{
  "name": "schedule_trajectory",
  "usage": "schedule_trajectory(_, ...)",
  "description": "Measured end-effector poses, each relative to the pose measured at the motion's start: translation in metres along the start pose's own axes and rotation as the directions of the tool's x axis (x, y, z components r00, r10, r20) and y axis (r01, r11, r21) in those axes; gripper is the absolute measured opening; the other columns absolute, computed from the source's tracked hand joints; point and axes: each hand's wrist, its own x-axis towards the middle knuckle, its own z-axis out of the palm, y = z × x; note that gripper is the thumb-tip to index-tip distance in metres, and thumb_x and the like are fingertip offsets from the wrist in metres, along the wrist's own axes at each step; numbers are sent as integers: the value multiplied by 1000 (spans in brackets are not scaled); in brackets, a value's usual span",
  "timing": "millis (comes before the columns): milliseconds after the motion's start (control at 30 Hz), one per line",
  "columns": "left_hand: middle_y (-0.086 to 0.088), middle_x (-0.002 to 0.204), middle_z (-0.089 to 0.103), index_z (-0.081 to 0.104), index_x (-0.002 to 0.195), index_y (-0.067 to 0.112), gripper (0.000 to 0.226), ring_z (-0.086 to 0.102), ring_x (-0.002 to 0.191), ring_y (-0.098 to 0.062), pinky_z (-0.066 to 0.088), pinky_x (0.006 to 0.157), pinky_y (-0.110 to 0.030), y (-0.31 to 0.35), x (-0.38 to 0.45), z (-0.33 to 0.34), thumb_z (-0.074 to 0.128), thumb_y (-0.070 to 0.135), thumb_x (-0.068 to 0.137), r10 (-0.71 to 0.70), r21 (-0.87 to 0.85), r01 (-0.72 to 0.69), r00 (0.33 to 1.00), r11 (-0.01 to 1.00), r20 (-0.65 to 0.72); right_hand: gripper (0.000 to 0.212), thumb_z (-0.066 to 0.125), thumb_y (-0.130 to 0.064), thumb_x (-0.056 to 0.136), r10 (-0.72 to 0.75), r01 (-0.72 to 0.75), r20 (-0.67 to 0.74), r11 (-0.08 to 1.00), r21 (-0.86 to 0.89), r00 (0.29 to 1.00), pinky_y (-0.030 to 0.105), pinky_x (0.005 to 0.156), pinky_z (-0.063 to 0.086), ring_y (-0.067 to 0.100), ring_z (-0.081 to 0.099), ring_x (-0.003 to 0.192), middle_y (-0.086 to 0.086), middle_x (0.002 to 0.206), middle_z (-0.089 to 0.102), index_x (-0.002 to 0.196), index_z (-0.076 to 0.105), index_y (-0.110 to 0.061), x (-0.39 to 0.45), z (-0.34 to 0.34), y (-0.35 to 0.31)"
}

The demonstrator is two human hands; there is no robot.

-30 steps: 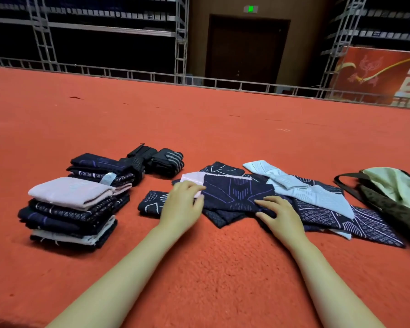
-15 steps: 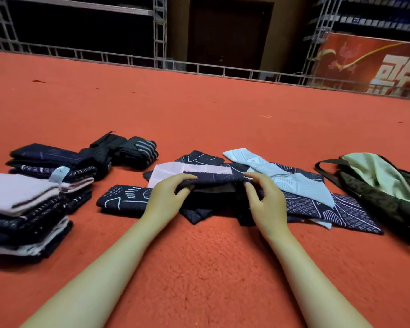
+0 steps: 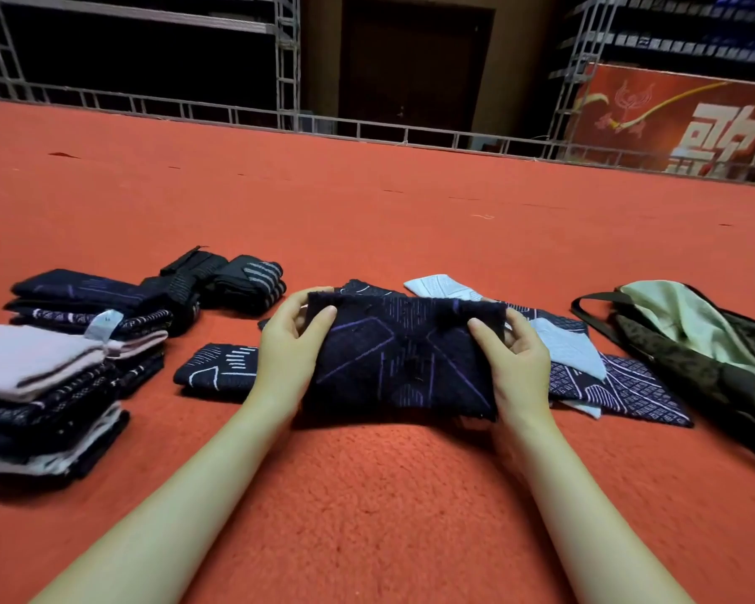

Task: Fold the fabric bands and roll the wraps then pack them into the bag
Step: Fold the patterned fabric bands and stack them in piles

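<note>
A dark navy fabric band with purple lines (image 3: 404,355) hangs lifted off the red carpet, stretched between both hands. My left hand (image 3: 290,344) pinches its upper left corner and my right hand (image 3: 515,357) pinches its upper right corner. Behind it lies a heap of unfolded bands (image 3: 602,372), navy patterned and pale blue. One folded navy band (image 3: 219,370) sits just left of my left hand. A stack of folded bands (image 3: 49,385), pink on top, stands at the left. The dark bag with pale green lining (image 3: 689,342) lies open at the right.
A second folded navy pile (image 3: 83,298) and black rolled wraps (image 3: 232,281) lie behind the stack. Red carpet (image 3: 389,494) stretches all around. A metal rail (image 3: 367,128), scaffolding and a red banner (image 3: 672,119) mark the far edge.
Both hands gripped the navy band that lay flat on the heap and raised it upright toward me. The camera shifted left and down.
</note>
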Motion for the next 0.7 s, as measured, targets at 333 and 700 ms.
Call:
schedule_trajectory(333,3,118,55,54,115,39,35,57,97,-10,44,88,-21,-24,4,-1,53,14,91,-67,348,43,996,936,58,37,57,-5,88,45,-44,2,980,-192,999,23,75,44,8,56,75,3,90,62,115,58,-31,4,-7,14)
schedule_trajectory(700,0,125,48,59,122,19,34,38,120,-17,29,99,-23,-34,-7,8,57,19,88,35,703,-191,972,685,230,59,58,-14,83,161,40,183,634,-772,970,30,101,36,20,47,126,3,137,52,139,43,-21,5,-11,25)
